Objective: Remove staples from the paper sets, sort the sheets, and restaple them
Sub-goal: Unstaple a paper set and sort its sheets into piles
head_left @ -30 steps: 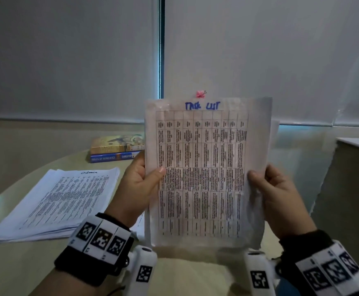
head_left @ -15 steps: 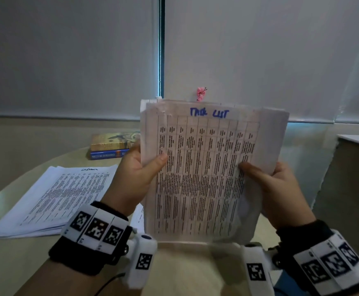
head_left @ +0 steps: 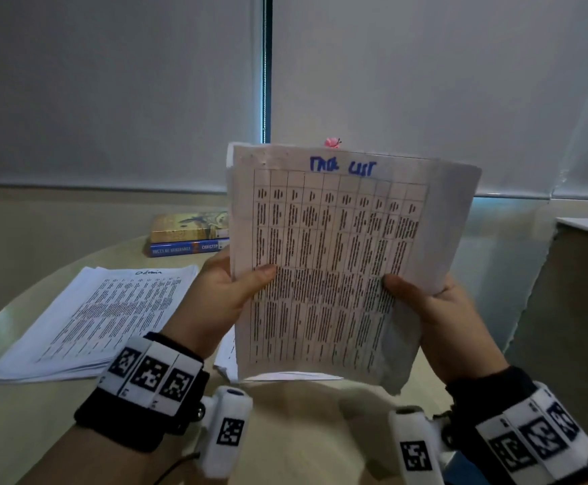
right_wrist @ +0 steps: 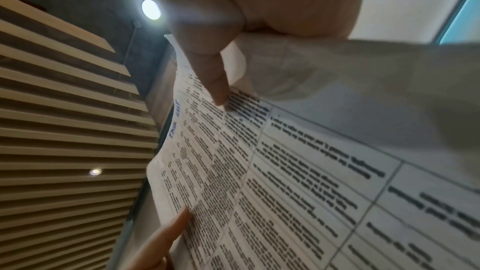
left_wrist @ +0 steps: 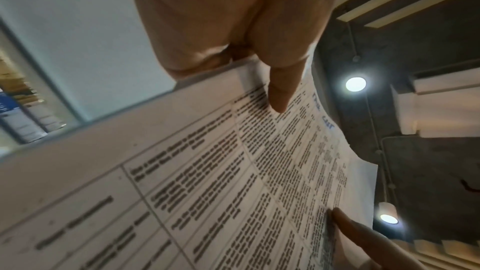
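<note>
I hold a set of printed sheets (head_left: 334, 260) upright above the table, a table of text with blue handwriting at the top. My left hand (head_left: 229, 285) grips its left edge, thumb on the front page. My right hand (head_left: 432, 306) grips the right edge, thumb pressed on the print, and the sheets bow there. The left wrist view shows the same paper set (left_wrist: 233, 182) under my left thumb (left_wrist: 280, 93). From the right wrist, the sheets (right_wrist: 285, 171) sit under my right thumb (right_wrist: 215, 81). A second stack of printed paper (head_left: 103, 316) lies flat on the table at left.
Two books (head_left: 187, 236) are stacked at the far side of the round beige table (head_left: 40, 407). More loose sheets (head_left: 226, 358) lie under the held set. A small pink object (head_left: 332, 142) peeks above the paper's top edge. A counter (head_left: 586, 274) stands at right.
The held set has tilted and bowed, its right side now pushed forward. My right thumb has slid inward across the front page. The left hand has kept its grip.
</note>
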`<action>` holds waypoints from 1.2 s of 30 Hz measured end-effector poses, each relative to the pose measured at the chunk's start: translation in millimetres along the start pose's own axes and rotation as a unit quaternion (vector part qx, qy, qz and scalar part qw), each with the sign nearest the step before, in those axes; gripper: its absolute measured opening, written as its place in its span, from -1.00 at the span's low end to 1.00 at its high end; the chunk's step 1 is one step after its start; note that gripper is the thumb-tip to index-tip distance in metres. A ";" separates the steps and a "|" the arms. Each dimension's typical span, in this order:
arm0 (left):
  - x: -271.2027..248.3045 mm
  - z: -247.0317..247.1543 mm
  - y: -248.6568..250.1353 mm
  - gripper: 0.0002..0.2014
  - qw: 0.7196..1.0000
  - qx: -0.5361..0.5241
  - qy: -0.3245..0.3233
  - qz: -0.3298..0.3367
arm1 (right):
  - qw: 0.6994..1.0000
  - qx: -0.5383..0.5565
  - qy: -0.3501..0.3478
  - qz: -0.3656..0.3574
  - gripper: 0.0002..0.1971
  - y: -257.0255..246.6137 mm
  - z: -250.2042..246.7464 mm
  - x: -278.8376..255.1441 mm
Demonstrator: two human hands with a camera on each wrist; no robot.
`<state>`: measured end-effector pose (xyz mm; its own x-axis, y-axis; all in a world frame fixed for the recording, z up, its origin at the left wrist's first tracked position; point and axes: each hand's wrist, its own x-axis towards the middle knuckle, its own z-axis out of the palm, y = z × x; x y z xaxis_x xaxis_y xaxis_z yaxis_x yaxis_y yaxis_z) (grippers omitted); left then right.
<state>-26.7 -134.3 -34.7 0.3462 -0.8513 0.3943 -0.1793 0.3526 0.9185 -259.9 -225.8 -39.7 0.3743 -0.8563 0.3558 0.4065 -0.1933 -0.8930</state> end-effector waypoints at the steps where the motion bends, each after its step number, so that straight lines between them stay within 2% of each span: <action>1: -0.4 -0.8 -2.1 -0.72 1.000 -0.004 -0.002 -0.004 | 1.000 -0.007 -0.002 0.003 -0.61 1.2 0.5 -0.8; 3: -3.0 0.3 -11.5 -0.56 0.999 -0.008 -0.006 -0.039 | 0.999 -0.030 -0.005 0.023 -0.61 9.5 0.4 -4.0; 4: -4.7 1.8 -16.8 -0.56 0.998 -0.009 -0.002 -0.055 | 0.999 -0.040 -0.006 0.034 -0.63 14.4 0.4 -6.2; 7: -6.8 5.0 -25.8 -0.64 0.997 -0.020 0.009 -0.068 | 0.997 -0.050 -0.012 0.050 -0.69 21.3 3.0 -9.4; 10: -7.0 5.6 -25.4 -0.61 0.998 -0.015 -0.001 -0.062 | 0.997 -0.053 -0.021 0.044 -0.71 19.9 5.3 -8.7; 12: -7.6 5.5 -24.1 -0.62 0.997 -0.012 -0.008 -0.071 | 0.998 -0.049 -0.023 0.041 -0.70 19.3 7.0 -7.7; 16: -8.9 4.2 -25.6 -0.80 0.997 0.002 -0.003 -0.077 | 0.998 -0.037 -0.030 0.044 -0.62 22.4 6.1 -9.0; 21: -11.7 1.0 -17.6 -0.83 0.997 0.015 -0.011 -0.070 | 0.997 -0.037 -0.030 0.055 -0.63 22.3 1.3 -10.0; 24: -5.9 -1.2 4.8 -0.73 0.999 0.035 0.006 -0.027 | 0.998 -0.029 -0.030 0.057 -0.64 21.3 -0.4 -10.7; 28: 8.3 -4.1 46.5 -0.35 0.992 -0.003 0.008 0.125 | 0.997 -0.025 -0.036 0.057 -0.63 20.9 -2.8 -12.0; 29: 11.5 -4.9 54.6 -0.31 0.987 0.000 0.003 0.158 | 0.997 -0.026 -0.038 0.056 -0.63 20.4 -3.3 -12.4; 31: 18.4 -4.7 65.1 -0.41 0.976 0.047 -0.002 0.211 | 0.997 -0.030 -0.035 0.058 -0.63 19.9 -4.0 -13.4; 33: 24.5 -2.2 67.2 -0.63 0.964 0.110 0.008 0.240 | 0.997 -0.033 -0.031 0.061 -0.63 19.9 -4.7 -14.2; 36: 28.8 0.8 62.6 -0.75 0.961 0.128 0.041 0.240 | 0.996 -0.042 -0.045 0.063 -0.61 18.1 -5.3 -16.7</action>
<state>-28.6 -137.0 34.2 0.2364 -0.5770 0.7818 -0.5544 0.5807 0.5963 -263.3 -217.5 -63.3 0.4933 -0.8301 0.2600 0.2827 -0.1297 -0.9504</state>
